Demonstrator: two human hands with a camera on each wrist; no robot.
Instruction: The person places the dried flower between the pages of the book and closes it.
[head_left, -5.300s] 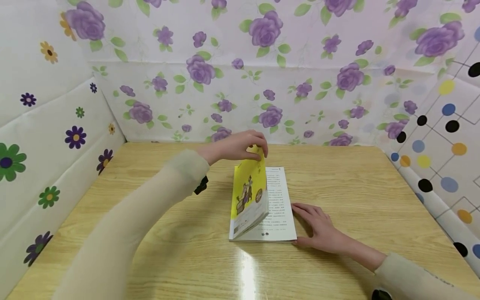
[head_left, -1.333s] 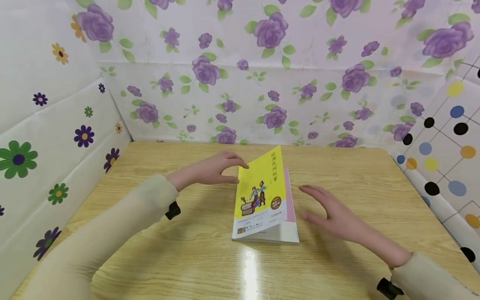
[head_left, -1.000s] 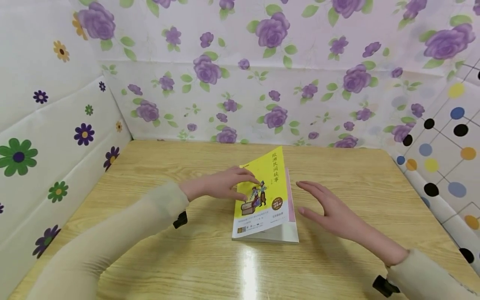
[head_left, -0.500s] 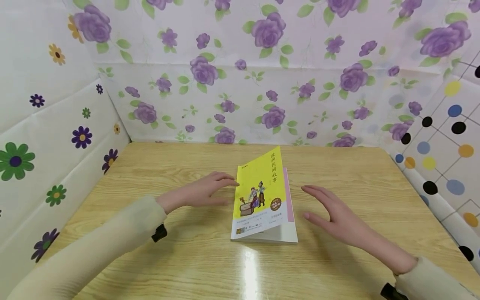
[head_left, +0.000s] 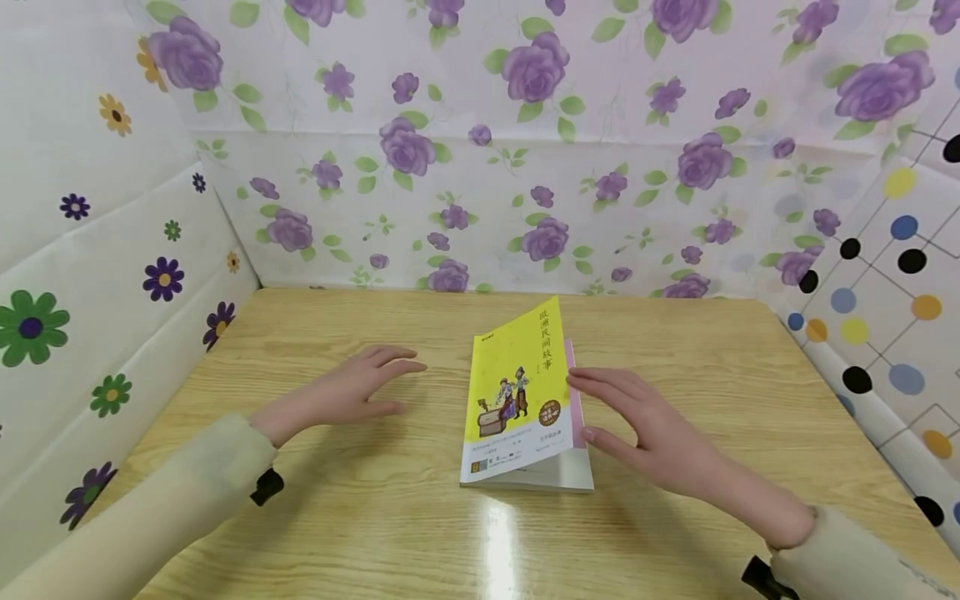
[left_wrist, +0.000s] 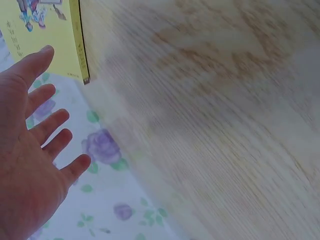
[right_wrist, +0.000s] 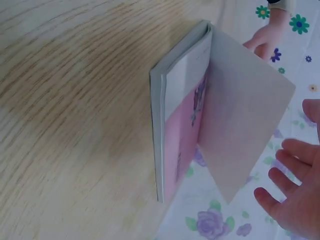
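A thin paperback book (head_left: 513,400) with a yellow and white front cover lies on the table. Its cover stands partly raised along the right side, and a pink page (right_wrist: 182,132) shows beneath it in the right wrist view. My left hand (head_left: 341,392) hovers left of the book, fingers spread, holding nothing; in the left wrist view the book's yellow spine (left_wrist: 80,40) is beyond the thumb. My right hand (head_left: 660,437) is at the book's right edge with fingers extended. The right wrist view shows a gap between those fingers and the raised cover (right_wrist: 245,110).
The wooden table (head_left: 375,517) extends around the book. Behind it rises a wall covering (head_left: 480,192) with purple roses. Side coverings stand left (head_left: 75,350) with flowers and right (head_left: 885,350) with coloured dots.
Earlier the left hand held lifted leaves, with printed text exposed; now the cover is back over the book, partly raised. Lately the left hand withdrew leftward, and the right hand came closer to the book.
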